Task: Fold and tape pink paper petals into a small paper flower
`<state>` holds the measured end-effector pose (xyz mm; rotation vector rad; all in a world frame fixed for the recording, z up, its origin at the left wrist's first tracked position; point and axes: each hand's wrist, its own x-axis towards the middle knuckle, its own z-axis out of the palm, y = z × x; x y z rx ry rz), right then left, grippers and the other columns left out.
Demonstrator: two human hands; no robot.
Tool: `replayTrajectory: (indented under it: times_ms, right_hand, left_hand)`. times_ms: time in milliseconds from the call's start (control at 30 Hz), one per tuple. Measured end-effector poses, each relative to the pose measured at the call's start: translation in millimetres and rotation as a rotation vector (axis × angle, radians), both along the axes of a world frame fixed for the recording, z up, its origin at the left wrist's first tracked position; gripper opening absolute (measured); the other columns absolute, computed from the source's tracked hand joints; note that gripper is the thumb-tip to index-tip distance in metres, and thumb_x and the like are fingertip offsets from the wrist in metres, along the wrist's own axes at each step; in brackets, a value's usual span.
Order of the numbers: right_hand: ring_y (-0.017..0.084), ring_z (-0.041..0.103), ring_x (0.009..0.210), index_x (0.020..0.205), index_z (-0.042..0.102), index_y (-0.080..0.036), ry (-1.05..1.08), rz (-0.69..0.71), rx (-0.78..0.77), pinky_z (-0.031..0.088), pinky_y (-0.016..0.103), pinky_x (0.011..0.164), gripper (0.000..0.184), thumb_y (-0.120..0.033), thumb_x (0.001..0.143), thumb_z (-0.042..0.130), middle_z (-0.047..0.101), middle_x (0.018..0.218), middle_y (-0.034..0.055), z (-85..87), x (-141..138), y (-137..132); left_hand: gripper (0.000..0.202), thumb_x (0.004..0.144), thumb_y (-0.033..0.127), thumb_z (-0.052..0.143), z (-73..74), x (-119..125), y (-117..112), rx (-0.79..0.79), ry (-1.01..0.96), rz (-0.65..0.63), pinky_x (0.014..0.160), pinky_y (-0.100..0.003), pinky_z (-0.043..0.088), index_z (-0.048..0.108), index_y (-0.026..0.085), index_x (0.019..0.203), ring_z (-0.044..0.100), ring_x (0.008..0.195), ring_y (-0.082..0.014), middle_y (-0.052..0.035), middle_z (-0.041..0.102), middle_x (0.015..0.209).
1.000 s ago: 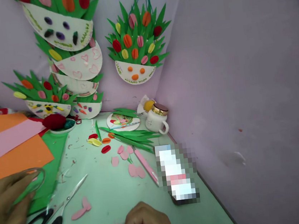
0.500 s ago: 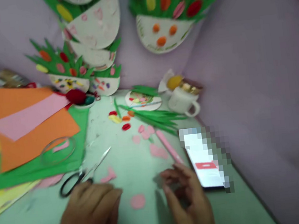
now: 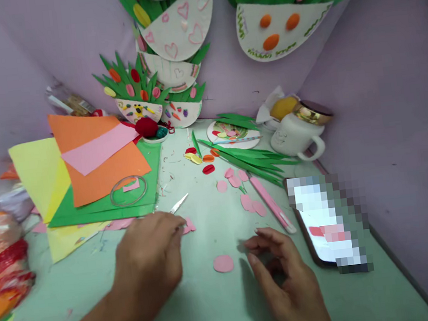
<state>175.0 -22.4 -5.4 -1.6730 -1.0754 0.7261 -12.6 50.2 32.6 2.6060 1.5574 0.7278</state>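
Note:
My left hand (image 3: 150, 258) is curled over the handles of the scissors (image 3: 179, 203); only the blades show past it. Its fingertips are beside a pink paper scrap (image 3: 188, 226), and whatever they hold is hidden. My right hand (image 3: 289, 275) hovers low over the table, fingers bent and apart, with nothing in it. Between the hands lies a pink paper oval (image 3: 223, 263). Farther back are several pink petal shapes (image 3: 246, 202) and a pink capped pen-like stick (image 3: 271, 203).
Coloured paper sheets (image 3: 105, 188) with a clear ring (image 3: 112, 195) lie at left, near a plastic bag (image 3: 2, 267). At right are a lit phone (image 3: 322, 225) and a white mug (image 3: 292, 138). Green paper leaves (image 3: 253, 161) lie behind. Paper-plate flower baskets (image 3: 179, 25) hang on the wall.
The view has turned left, bringing the plastic bag into sight. My left hand has moved forward over the scissors' handles, which showed before. My right hand keeps its open curve.

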Motion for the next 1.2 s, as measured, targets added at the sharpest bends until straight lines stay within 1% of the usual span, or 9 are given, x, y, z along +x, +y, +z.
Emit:
replayTrajectory:
  times_ms: [100, 200, 367, 500, 667, 833, 1000, 1100, 1200]
  right_hand:
    - [0.020, 0.061, 0.077, 0.096, 0.053, -0.022, 0.072, -0.015, -0.023, 0.045, 0.028, 0.057, 0.023, -0.035, 0.077, 0.056, 0.067, 0.088, 0.0073, 1.4, -2.3, 1.9]
    - [0.019, 0.061, 0.074, 0.094, 0.053, -0.021, 0.093, -0.015, -0.001, 0.046, 0.028, 0.058, 0.023, -0.034, 0.076, 0.057, 0.066, 0.088, 0.0071, 2.4, -4.6, 3.8]
    - [0.020, 0.062, 0.081, 0.098, 0.052, -0.021, 0.089, 0.051, 0.048, 0.049, 0.029, 0.059, 0.026, -0.027, 0.074, 0.060, 0.065, 0.088, 0.0073, 4.4, -6.3, 7.1]
    - [0.020, 0.062, 0.083, 0.102, 0.050, -0.021, 0.103, 0.051, 0.058, 0.049, 0.028, 0.060, 0.028, -0.026, 0.076, 0.057, 0.065, 0.090, 0.0071, 14.4, -12.3, 14.5]
    - [0.020, 0.061, 0.083, 0.104, 0.047, -0.022, 0.171, 0.136, 0.096, 0.050, 0.026, 0.053, 0.033, -0.027, 0.074, 0.058, 0.064, 0.093, 0.0061, 30.9, -28.3, 31.9]
    - [0.020, 0.061, 0.081, 0.109, 0.042, -0.022, 0.241, 0.212, 0.068, 0.049, 0.023, 0.045, 0.043, -0.029, 0.072, 0.061, 0.062, 0.096, 0.0058, 28.1, -44.2, 34.1]
    - [0.015, 0.058, 0.069, 0.108, 0.042, -0.020, 0.267, 0.270, 0.072, 0.048, 0.022, 0.049, 0.041, -0.026, 0.073, 0.061, 0.060, 0.074, -0.0013, 25.4, -48.2, 25.7]
    - [0.012, 0.054, 0.059, 0.104, 0.041, -0.021, 0.395, 0.214, 0.071, 0.048, 0.023, 0.047, 0.042, -0.028, 0.070, 0.064, 0.057, 0.069, -0.0044, 27.8, -46.6, 24.7]
    - [0.011, 0.053, 0.052, 0.105, 0.039, -0.022, 0.551, 0.153, 0.048, 0.048, 0.024, 0.046, 0.049, -0.030, 0.068, 0.068, 0.057, 0.070, -0.0052, 27.2, -45.6, 24.5]
  left_hand:
    - [0.014, 0.081, 0.022, 0.047, 13.3, -14.8, 20.4, -0.281, 0.060, 0.100, 0.070, -0.033, 0.040, 0.060, 0.021, 0.081, 0.056, 0.077, -0.0187, -0.0009, 0.064, 0.081]
    - [0.012, 0.078, 0.020, 0.050, 10.8, -16.4, 27.7, -0.469, 0.087, 0.039, 0.073, -0.032, 0.040, 0.062, 0.020, 0.081, 0.056, 0.080, -0.0184, -0.0016, 0.064, 0.082]
    - [0.018, 0.080, 0.016, 0.047, -4.1, -8.5, 23.6, -0.405, 0.205, -0.054, 0.074, -0.035, 0.036, 0.064, 0.018, 0.084, 0.055, 0.084, -0.0216, -0.0060, 0.062, 0.083]
    - [0.024, 0.084, 0.016, 0.040, -6.2, -9.0, 20.4, -0.315, 0.247, -0.105, 0.073, -0.037, 0.034, 0.064, 0.017, 0.080, 0.054, 0.081, -0.0225, -0.0080, 0.061, 0.080]
    - [0.028, 0.085, 0.015, 0.037, -3.7, -11.0, 19.4, -0.254, 0.177, -0.112, 0.074, -0.039, 0.032, 0.063, 0.015, 0.075, 0.055, 0.078, -0.0228, -0.0088, 0.061, 0.077]
    - [0.022, 0.082, 0.013, 0.040, 4.6, -8.4, 10.5, -0.271, 0.075, -0.168, 0.073, -0.032, 0.034, 0.060, 0.017, 0.075, 0.056, 0.073, -0.0169, -0.0035, 0.063, 0.074]
    - [0.018, 0.079, 0.012, 0.042, 11.7, -5.6, -2.4, -0.265, -0.013, -0.259, 0.077, -0.034, 0.032, 0.060, 0.016, 0.075, 0.054, 0.073, -0.0160, -0.0028, 0.063, 0.076]
    - [0.017, 0.079, 0.019, 0.045, 12.7, -4.2, -5.1, -0.361, -0.210, -0.247, 0.074, -0.031, 0.035, 0.062, 0.017, 0.078, 0.054, 0.073, -0.0156, -0.0020, 0.064, 0.077]
    - [0.017, 0.075, 0.026, 0.050, 11.7, -1.4, -5.2, -0.590, -0.460, -0.173, 0.065, -0.025, 0.039, 0.065, 0.017, 0.077, 0.055, 0.069, -0.0148, -0.0008, 0.066, 0.073]
